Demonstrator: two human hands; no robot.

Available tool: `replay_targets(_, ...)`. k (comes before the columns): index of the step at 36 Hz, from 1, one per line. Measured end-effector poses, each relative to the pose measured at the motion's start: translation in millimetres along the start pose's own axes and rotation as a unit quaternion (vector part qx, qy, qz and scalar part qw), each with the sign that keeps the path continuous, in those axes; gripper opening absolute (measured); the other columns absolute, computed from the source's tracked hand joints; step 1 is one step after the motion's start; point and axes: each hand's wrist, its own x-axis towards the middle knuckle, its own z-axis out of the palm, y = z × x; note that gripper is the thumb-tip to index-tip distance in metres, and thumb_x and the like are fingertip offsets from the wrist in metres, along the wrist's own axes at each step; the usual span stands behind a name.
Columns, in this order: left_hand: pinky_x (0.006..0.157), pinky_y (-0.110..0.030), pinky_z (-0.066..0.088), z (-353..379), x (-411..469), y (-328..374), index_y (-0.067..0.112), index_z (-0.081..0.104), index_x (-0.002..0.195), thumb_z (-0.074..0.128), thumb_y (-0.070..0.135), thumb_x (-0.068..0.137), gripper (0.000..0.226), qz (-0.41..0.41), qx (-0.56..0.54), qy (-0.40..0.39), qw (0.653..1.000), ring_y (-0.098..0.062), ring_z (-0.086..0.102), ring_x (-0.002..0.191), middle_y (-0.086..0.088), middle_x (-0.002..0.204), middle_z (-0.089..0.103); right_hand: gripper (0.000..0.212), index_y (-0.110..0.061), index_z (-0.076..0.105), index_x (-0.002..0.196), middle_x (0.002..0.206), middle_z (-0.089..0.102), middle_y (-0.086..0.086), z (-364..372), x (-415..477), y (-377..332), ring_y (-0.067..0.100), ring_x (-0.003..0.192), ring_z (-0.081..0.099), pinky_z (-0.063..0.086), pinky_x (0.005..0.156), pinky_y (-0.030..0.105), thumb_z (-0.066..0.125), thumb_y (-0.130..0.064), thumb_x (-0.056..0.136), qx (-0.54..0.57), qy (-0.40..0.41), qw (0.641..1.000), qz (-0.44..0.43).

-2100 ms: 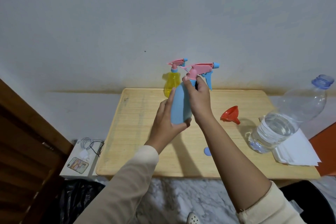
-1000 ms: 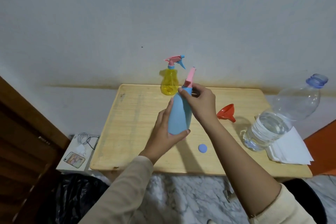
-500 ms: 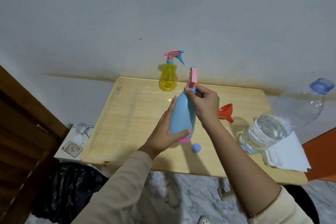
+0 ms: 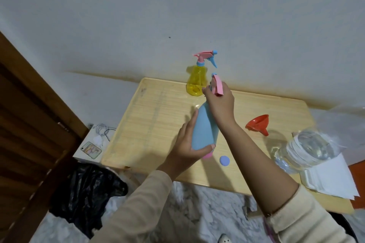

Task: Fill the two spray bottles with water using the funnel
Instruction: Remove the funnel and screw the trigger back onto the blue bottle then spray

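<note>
My left hand grips the body of the blue spray bottle, held tilted just above the wooden table. My right hand is closed around its pink spray head at the neck. The yellow spray bottle, its pink and blue head on, stands upright at the table's back edge. To the right on the table lies the red funnel on its side. At the right edge a large clear water bottle, part full, stands blurred.
A small blue cap lies on the table near the front. White papers sit under the water bottle at the right. Left of the table are a phone with cables, a black bag on the floor and a wooden door.
The blue bottle has come down from in front of me to just above the table. Its spray head has turned from sideways to end-on under my right hand.
</note>
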Motion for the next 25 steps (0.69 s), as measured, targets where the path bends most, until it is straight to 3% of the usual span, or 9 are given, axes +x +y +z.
replay_targets(6, 0.099, -0.042, 0.045, -11.0, -7.4, -4.0, 0.066, 0.004, 0.136, 0.074, 0.046, 0.071, 0.098, -0.002, 0.019, 0.014, 1.000, -0.007, 0.044, 0.116, 0.016, 0.127, 0.037, 0.015, 0.007, 0.053, 0.089, 0.077, 0.051, 0.008, 17.9, 2.8, -1.7, 0.011, 0.063, 0.042, 0.032, 0.048, 0.009, 0.051, -0.007, 0.084, -0.010, -0.019, 1.000, 0.015)
replay_targets(13, 0.102, -0.042, 0.043, -29.5, -14.7, -6.7, 0.068, 0.000, 0.136, 0.074, 0.044, 0.076, 0.098, -0.009, 0.029, -0.013, 0.999, -0.010, 0.043, 0.121, 0.015, 0.132, 0.034, 0.010, 0.005, 0.053, 0.085, 0.075, 0.049, 0.008, 32.2, -2.9, 1.6, 0.016, 0.064, 0.043, 0.033, 0.047, 0.009, 0.051, -0.005, 0.084, 0.002, -0.023, 1.000, 0.016)
replay_targets(16, 0.105, -0.034, 0.039, -37.8, -16.0, -10.2, 0.069, 0.000, 0.135, 0.071, 0.043, 0.081, 0.093, -0.013, 0.041, -0.032, 0.999, -0.006, 0.043, 0.122, 0.013, 0.135, 0.035, 0.010, 0.006, 0.054, 0.084, 0.076, 0.050, 0.010, 35.2, -5.0, 3.3, 0.014, 0.063, 0.043, 0.034, 0.047, 0.008, 0.050, -0.004, 0.083, -0.010, -0.023, 1.000, 0.012)
replay_targets(18, 0.103, -0.020, 0.037, -45.7, -16.3, -12.2, 0.065, 0.007, 0.138, 0.067, 0.040, 0.085, 0.084, -0.009, 0.028, -0.050, 0.998, 0.005, 0.041, 0.122, 0.016, 0.135, 0.037, 0.009, 0.004, 0.053, 0.084, 0.076, 0.050, 0.009, 37.0, -5.7, 5.5, 0.016, 0.065, 0.044, 0.035, 0.052, 0.012, 0.051, -0.004, 0.083, -0.009, -0.024, 1.000, 0.018)
replay_targets(20, 0.101, -0.007, 0.030, -54.5, -14.9, -12.4, 0.050, 0.020, 0.144, 0.064, 0.034, 0.090, 0.072, 0.004, 0.025, -0.062, 0.998, 0.015, 0.036, 0.123, 0.023, 0.134, 0.038, 0.008, 0.003, 0.052, 0.085, 0.076, 0.051, 0.009, 37.8, -7.2, 7.2, 0.018, 0.068, 0.046, 0.039, 0.061, 0.024, 0.051, -0.004, 0.082, -0.003, -0.027, 0.999, 0.029)
replay_targets(22, 0.101, -0.006, 0.031, -63.2, -10.5, -12.2, 0.030, 0.039, 0.142, 0.061, 0.030, 0.092, 0.055, 0.008, 0.045, -0.059, 0.997, 0.009, 0.040, 0.123, 0.018, 0.131, 0.045, 0.009, 0.005, 0.052, 0.086, 0.077, 0.052, 0.009, 37.0, -8.6, 9.2, 0.018, 0.069, 0.046, 0.039, 0.063, 0.029, 0.051, -0.002, 0.080, -0.006, -0.037, 0.999, 0.032)
replay_targets(25, 0.091, -0.003, 0.037, -76.2, -2.0, -9.6, 0.015, 0.059, 0.127, 0.058, 0.029, 0.094, 0.035, -0.006, 0.088, -0.053, 0.995, -0.004, 0.050, 0.119, 0.008, 0.124, 0.056, 0.007, 0.002, 0.053, 0.085, 0.074, 0.052, 0.004, 33.0, -11.2, 12.3, 0.015, 0.066, 0.045, 0.037, 0.059, 0.023, 0.053, 0.001, 0.078, -0.022, -0.058, 0.998, 0.023)
